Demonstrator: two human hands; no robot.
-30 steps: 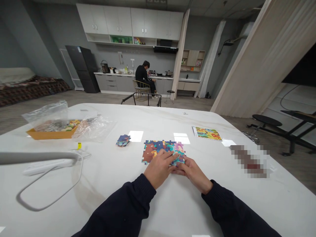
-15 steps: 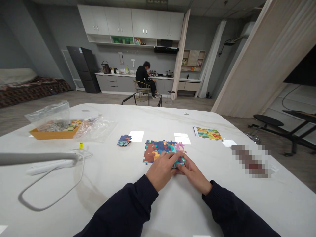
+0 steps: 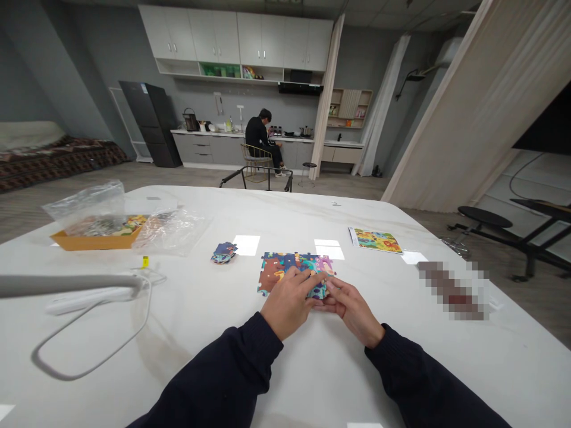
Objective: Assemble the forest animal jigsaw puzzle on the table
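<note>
A partly joined jigsaw puzzle (image 3: 271, 274), brown, blue and purple, lies flat on the white table. Over its lower right part, my left hand (image 3: 289, 302) is closed on a teal puzzle piece (image 3: 319, 290), fingers across the top and thumb at the near side. My right hand (image 3: 352, 306) grips the same piece from the right, with thumb above and fingers curled below. Whether that piece is joined to the rest is hidden by my fingers. To the left of the puzzle sits a small pile of loose puzzle pieces (image 3: 223, 252).
An orange box (image 3: 96, 241) with pieces and plastic bags (image 3: 172, 232) stands at the left. Nearer are a grey bar (image 3: 66, 286) and a white cable (image 3: 147, 315). A picture card (image 3: 377, 240) lies right. Beyond the table (image 3: 214, 368), a person (image 3: 257, 134) sits by the counter.
My right hand has turned slightly, its fingers now showing more beneath the piece. My left hand has shifted a little to the left. The puzzle and the pile stay put.
</note>
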